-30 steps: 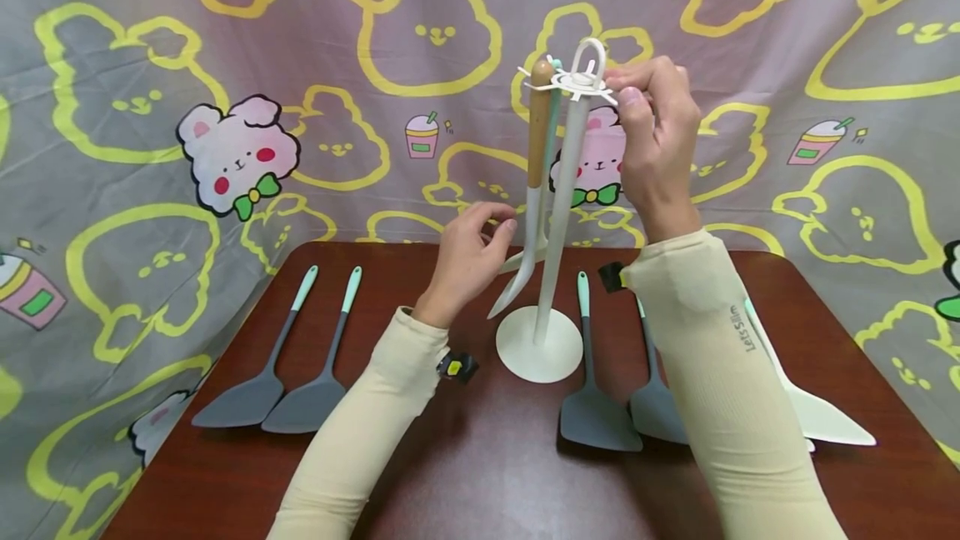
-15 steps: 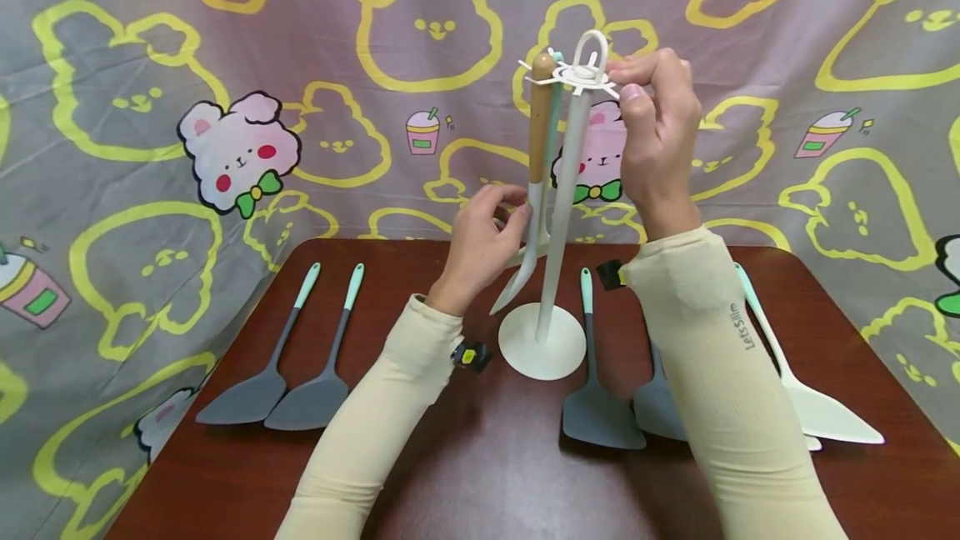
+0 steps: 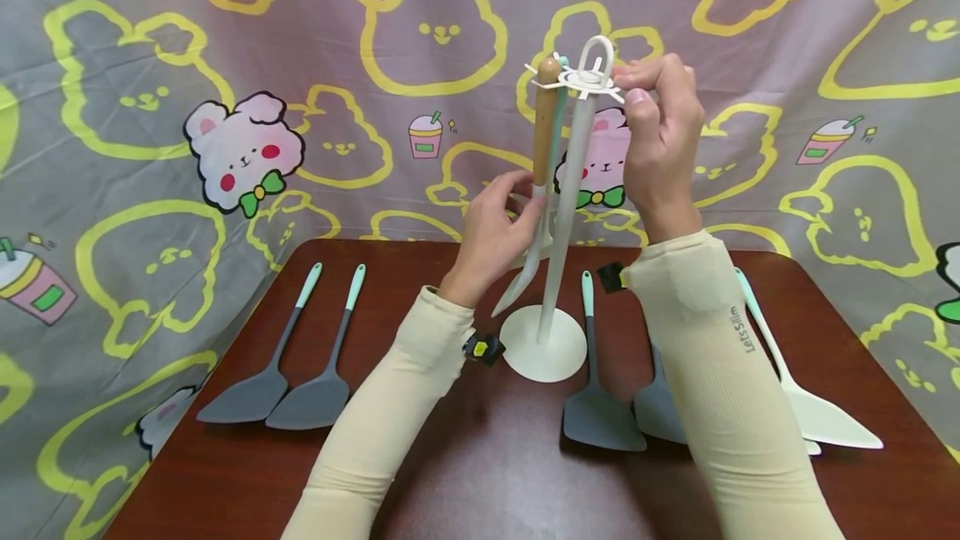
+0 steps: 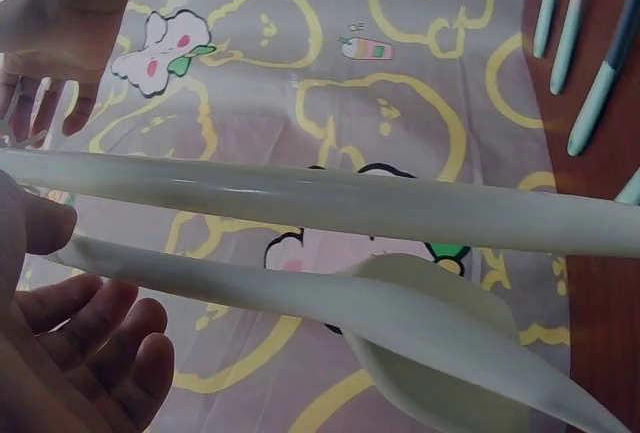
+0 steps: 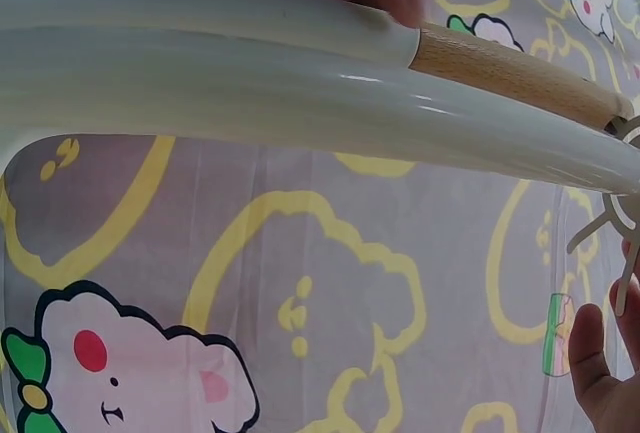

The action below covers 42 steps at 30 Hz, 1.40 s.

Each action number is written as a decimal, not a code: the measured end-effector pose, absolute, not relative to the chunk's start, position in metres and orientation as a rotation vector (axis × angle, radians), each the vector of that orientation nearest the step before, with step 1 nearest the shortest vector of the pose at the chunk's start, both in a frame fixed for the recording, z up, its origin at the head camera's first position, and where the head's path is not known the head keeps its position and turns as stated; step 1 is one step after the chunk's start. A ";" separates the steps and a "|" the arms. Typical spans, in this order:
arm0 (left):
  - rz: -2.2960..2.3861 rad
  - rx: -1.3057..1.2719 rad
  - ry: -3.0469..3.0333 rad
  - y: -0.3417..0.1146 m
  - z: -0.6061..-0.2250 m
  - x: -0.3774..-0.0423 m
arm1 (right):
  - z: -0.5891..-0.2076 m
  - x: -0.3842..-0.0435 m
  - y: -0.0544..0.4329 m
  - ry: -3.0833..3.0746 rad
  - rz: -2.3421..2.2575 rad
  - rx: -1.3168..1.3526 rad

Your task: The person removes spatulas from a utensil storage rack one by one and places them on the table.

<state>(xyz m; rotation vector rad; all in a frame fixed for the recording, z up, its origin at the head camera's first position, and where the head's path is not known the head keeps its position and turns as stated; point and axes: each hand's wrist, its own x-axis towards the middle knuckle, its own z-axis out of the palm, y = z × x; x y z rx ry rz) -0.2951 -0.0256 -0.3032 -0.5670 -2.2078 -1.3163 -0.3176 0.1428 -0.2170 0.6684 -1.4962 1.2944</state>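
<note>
A white utensil stand (image 3: 573, 190) rises from a round base (image 3: 543, 344) and leans slightly right. From its hooked top hangs a white spatula (image 3: 528, 269) with a wooden handle (image 3: 542, 132). My left hand (image 3: 495, 227) pinches this spatula just below the wood, thumb on the near side. Behind it hangs a utensil with a mint handle (image 3: 557, 119); its pale rounded head (image 4: 480, 303) shows in the left wrist view. My right hand (image 3: 663, 127) pinches a hook at the right of the stand's top, below the white loop (image 3: 597, 57).
On the brown table (image 3: 495, 473), two grey turners (image 3: 311, 402) with mint handles lie at left. Two more grey turners (image 3: 603, 419) lie right of the base, one partly under my right sleeve. A white turner (image 3: 828, 415) lies far right. A patterned cloth (image 3: 300, 48) hangs behind.
My left hand has moved right and up, from beside the hanging spatula to its neck, and now pinches it. The right hand keeps its hold on the stand's top.
</note>
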 end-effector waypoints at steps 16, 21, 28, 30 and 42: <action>-1.263 -0.609 -2.188 -0.021 -0.309 -0.295 | -0.220 -0.315 0.141 -1.487 1.332 0.659; -1.285 -0.603 -2.178 -0.021 -0.313 -0.294 | -0.221 -0.314 0.140 -1.475 1.330 0.655; -1.344 -0.581 -2.202 -0.024 -0.316 -0.291 | -0.220 -0.314 0.140 -1.481 1.334 0.652; -1.359 -0.585 -2.200 -0.025 -0.316 -0.290 | -0.220 -0.314 0.140 -1.485 1.336 0.655; -1.361 -0.562 -2.169 -0.026 -0.317 -0.289 | -0.219 -0.313 0.139 -1.483 1.361 0.658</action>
